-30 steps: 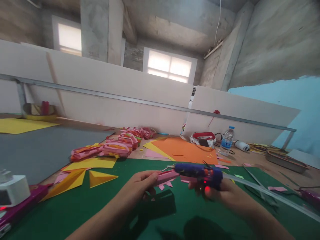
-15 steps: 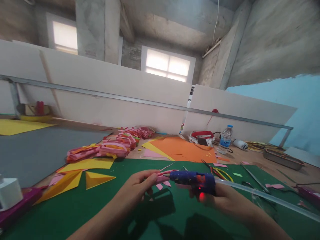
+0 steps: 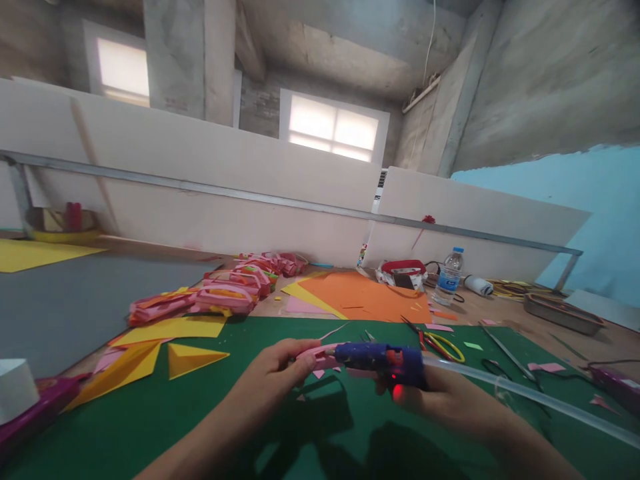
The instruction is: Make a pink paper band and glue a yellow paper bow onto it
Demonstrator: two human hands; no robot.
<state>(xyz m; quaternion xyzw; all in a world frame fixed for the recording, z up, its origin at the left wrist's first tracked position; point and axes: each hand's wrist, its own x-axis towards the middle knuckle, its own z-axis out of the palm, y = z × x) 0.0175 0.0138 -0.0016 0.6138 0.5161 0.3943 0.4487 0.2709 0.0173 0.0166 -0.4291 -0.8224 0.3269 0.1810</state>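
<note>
Between its thumb and fingers, my left hand (image 3: 287, 367) pinches a folded pink paper piece (image 3: 325, 362) above the green cutting mat (image 3: 200, 427). My right hand (image 3: 425, 393) is wrapped round a dark blue hot glue gun (image 3: 380, 360) with a red light glowing on it. A long clear glue stick (image 3: 530, 392) sticks out of the gun's rear toward the right. The gun's metal nozzle points left and is at the pink paper; whether it touches cannot be made out. Small pink scraps lie on the mat beneath.
Pink paper pieces (image 3: 227, 297) are piled at back left, behind yellow paper (image 3: 195, 360). Orange sheets (image 3: 365, 297) lie behind the mat. To the right are scissors (image 3: 443, 345), a water bottle (image 3: 449, 277) and a grey tray (image 3: 563, 313). A purple power strip (image 3: 45, 407) sits at lower left.
The glue gun's nozzle has shifted slightly left along the pink paper. The paper appears turned a little, showing more of its face. Both hands keep their grip.
</note>
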